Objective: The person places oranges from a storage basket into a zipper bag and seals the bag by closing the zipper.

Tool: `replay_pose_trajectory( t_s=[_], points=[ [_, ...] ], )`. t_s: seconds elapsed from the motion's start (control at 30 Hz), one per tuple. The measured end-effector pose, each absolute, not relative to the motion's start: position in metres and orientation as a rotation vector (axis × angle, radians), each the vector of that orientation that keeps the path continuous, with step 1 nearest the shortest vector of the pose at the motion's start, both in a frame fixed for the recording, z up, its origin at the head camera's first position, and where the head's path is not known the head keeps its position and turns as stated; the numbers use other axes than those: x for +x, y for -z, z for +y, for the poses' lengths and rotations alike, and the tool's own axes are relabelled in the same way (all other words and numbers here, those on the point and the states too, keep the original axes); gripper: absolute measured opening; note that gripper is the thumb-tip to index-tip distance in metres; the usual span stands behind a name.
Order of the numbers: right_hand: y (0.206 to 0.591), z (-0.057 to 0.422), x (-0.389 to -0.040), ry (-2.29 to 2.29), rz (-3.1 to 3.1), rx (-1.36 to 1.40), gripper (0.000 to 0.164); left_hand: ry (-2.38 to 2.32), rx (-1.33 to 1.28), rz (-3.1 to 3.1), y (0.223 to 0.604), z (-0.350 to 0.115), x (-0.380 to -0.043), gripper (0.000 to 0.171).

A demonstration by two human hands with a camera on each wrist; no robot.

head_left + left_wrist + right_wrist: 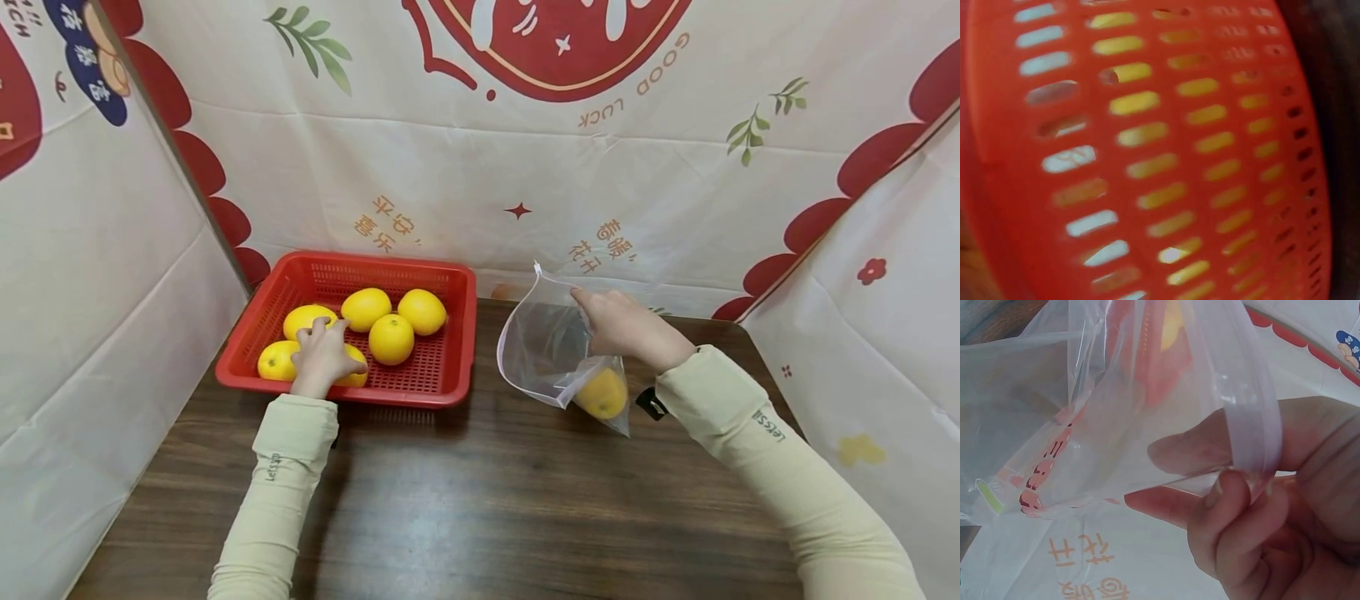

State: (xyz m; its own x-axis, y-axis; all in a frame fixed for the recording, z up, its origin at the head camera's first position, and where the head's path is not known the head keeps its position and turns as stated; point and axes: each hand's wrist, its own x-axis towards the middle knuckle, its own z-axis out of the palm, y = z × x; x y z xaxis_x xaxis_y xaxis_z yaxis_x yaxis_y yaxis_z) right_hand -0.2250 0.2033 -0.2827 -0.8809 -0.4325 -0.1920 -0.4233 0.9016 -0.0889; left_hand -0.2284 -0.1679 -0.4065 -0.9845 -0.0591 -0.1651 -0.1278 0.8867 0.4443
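Note:
A red plastic basket (461,333) holds several yellow citrus fruits, such as the round fruit (391,340) in its middle. My left hand (322,357) is over the basket's near left part, fingers spread, thumb across a fruit (354,377) that it partly hides. Only the basket's slotted side (1160,150) shows in the left wrist view, with yellow behind the slots. With my right hand (618,321) I hold the rim of a clear zip bag (543,337), its mouth gaping leftward. Curled fingers (1241,531) pinch that rim. One yellow fruit (603,393) lies in the bag's bottom.
A dark wooden table (465,500) carries the basket and bag. Printed white cloth (480,167) walls it in at the back and both sides, close behind the basket. A small black object (651,404) is at the right wrist.

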Motion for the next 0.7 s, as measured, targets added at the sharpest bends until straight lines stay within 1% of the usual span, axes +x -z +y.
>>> replay_pose_trajectory(
  t_s=[0.23,0.5,0.7],
  points=[
    [0.283,0.204,-0.225,0.074,2.846,-0.629,0.075,-0.706,-0.153,2.875,0.419,-0.177,-0.228,0.081],
    [0.283,0.204,-0.225,0.062,2.86,-0.638,0.075,-0.647,-0.03,2.895,0.426,-0.179,-0.229,0.077],
    [0.284,0.204,-0.225,0.045,2.865,-0.652,0.076,-0.628,0.002,2.865,0.428,-0.179,-0.232,0.075]
  ],
)
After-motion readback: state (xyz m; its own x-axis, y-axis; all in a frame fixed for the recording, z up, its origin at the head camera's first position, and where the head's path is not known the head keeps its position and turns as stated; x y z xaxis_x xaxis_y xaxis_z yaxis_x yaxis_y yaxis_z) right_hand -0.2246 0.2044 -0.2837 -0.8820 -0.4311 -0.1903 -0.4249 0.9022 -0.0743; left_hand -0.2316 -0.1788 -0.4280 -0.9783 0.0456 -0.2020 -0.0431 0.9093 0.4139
